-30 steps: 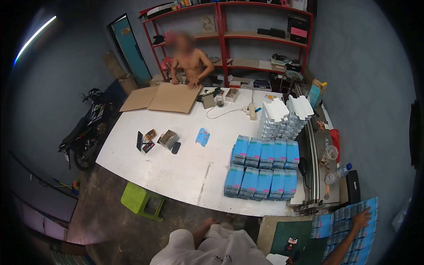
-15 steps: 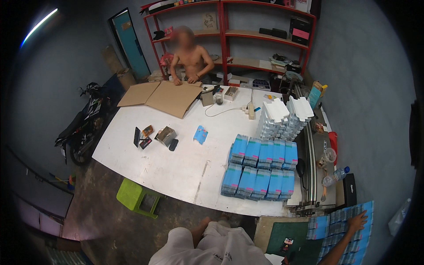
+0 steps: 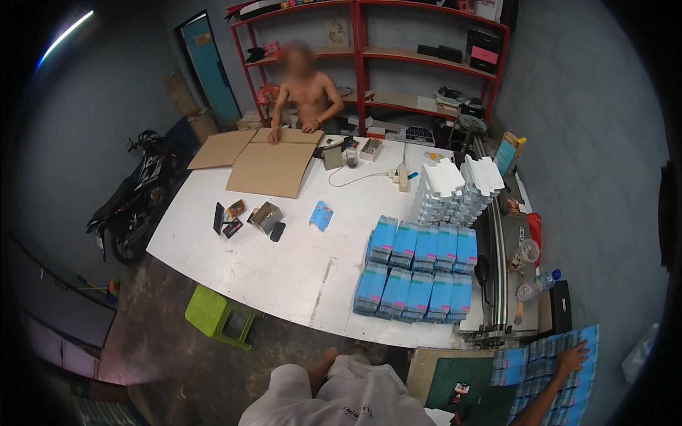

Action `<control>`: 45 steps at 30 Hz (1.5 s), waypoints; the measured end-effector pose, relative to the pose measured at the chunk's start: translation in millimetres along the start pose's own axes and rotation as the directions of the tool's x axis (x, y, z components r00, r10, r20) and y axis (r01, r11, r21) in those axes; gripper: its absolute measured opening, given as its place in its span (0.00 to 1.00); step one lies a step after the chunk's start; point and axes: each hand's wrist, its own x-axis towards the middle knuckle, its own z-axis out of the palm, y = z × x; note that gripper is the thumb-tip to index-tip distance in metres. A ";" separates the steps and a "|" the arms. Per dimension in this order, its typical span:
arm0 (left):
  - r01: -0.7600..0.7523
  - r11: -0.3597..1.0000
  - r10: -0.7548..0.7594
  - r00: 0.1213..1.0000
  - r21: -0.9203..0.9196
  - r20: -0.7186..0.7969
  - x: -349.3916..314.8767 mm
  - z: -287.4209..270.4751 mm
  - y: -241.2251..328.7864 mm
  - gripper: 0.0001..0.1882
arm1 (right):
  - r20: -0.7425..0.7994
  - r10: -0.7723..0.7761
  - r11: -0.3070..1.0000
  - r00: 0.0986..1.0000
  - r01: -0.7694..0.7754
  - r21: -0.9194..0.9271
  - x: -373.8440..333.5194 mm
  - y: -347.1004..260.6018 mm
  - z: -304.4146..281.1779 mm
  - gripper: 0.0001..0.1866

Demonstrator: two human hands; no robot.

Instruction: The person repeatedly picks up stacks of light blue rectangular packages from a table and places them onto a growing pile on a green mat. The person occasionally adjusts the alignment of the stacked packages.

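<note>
At the lower right, my right hand (image 3: 570, 358) rests on rows of folded blue cartons (image 3: 543, 368), its fingers stretched out over their edges. These cartons lie packed side by side on a lower surface beside a green cutting mat (image 3: 455, 378). My left arm hangs bent in front of my white shirt, near the table's front edge. The left hand (image 3: 328, 356) shows only in small part, and its fingers cannot be made out. Two rows of bundled blue cartons (image 3: 415, 292) stand on the white table (image 3: 284, 284), with tall stacks of white cartons (image 3: 444, 188) behind them.
Across the table a person (image 3: 307, 96) handles a brown cardboard sheet (image 3: 273, 174). One blue carton piece (image 3: 321, 216) and a small open box (image 3: 267, 217) lie mid-table. A green stool (image 3: 213, 312) stands at the front, a motorbike (image 3: 131, 199) at left, a bottle (image 3: 547, 280) at right.
The person across the table has shifted a hand left, and the cardboard sheet has turned slightly, its front edge shifting left. My right hand stays on the cartons.
</note>
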 end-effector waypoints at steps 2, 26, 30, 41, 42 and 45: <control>0.004 1.000 -0.004 1.000 0.011 0.008 -3.5 -3.3 3.8 0.26 | 0.006 -0.001 1.000 1.000 0.001 -0.004 0.7 0.2 1.8 0.60; 0.026 0.999 -0.028 0.999 0.045 0.045 -5.7 -5.2 29.1 0.24 | 0.248 -0.480 0.588 0.841 0.100 0.802 -429.8 -99.7 48.6 0.32; 0.024 0.998 -0.025 1.000 0.056 0.018 4.9 -4.7 30.4 0.24 | 0.319 -0.575 0.596 0.753 0.118 0.795 -439.8 -96.3 76.8 0.29; 0.073 0.995 -0.072 0.997 -0.071 0.010 26.7 12.5 7.0 0.37 | 0.333 -0.596 0.612 0.731 0.145 0.778 -447.3 -84.3 94.6 0.29; 0.062 0.993 -0.063 0.998 -0.098 -0.010 25.8 12.2 6.6 0.37 | 0.354 -0.577 0.633 0.736 0.129 0.763 -447.8 -84.2 94.1 0.29; 0.092 0.986 -0.093 0.996 -0.138 -0.001 19.6 8.4 8.7 0.37 | 0.329 -0.595 0.611 0.733 0.147 0.778 -449.5 -82.7 93.3 0.30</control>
